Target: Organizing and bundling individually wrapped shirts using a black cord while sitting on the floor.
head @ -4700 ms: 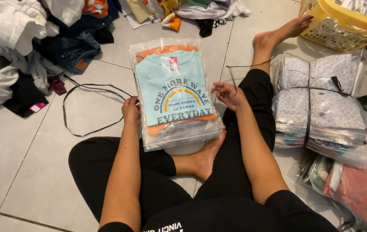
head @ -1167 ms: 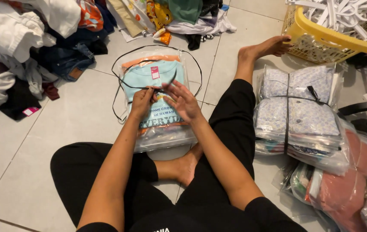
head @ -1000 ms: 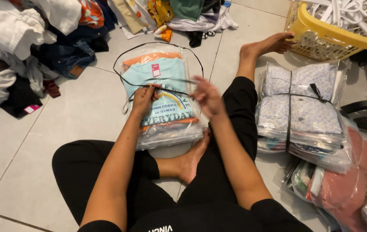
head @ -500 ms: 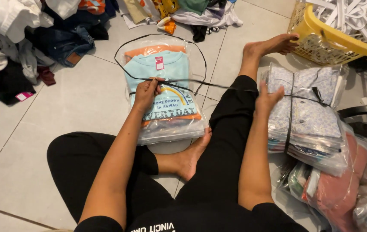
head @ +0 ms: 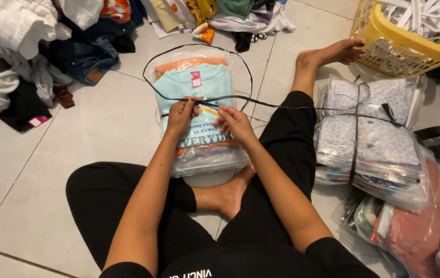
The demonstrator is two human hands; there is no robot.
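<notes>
Both on the bagged shirts (head: 199, 110) lying on the floor before crossed legs: left hand (head: 179, 115) pinching the black strap (head: 261, 102) at the bag's middle, right hand (head: 234, 122) just beside, fingers curled on the strap.

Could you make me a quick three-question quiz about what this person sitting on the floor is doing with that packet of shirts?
1. True or false: both hands rest on the bagged shirt stack.
2. What does the left hand pinch?
3. The yellow basket holds: A) hangers B) shoes C) bottles

Key
1. True; the right hand is there too.
2. The black strap looped round the stack.
3. A
</notes>
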